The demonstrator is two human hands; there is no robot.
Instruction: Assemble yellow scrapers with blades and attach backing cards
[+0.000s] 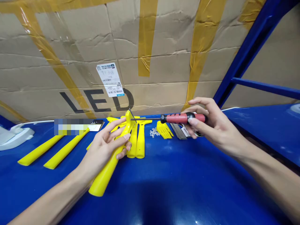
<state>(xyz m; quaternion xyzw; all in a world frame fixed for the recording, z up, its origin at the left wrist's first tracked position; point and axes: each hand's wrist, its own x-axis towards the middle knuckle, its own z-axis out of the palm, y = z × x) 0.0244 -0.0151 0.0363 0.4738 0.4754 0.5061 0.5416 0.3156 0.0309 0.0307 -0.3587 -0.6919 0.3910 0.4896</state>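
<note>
My left hand point(106, 145) is closed around a yellow scraper handle point(103, 178), its head tilted up with a thin dark blade at the top. In my right hand point(208, 122) is a red and black screwdriver point(175, 118), level and pointing left; its tip meets the scraper head. Behind my left hand lie more yellow handles point(140, 143). Small silver screws point(154, 132) form a little pile right of them, beside a stack of yellow plates point(164, 129) and a stack of dark blades point(178, 131).
Two yellow scrapers point(67, 150) with packaging lie at the left on the blue table point(150, 193). A white round object point(17, 137) stands at the far left. A large taped cardboard box point(164, 62) rises behind, and a blue metal frame point(243, 56) slants at the right.
</note>
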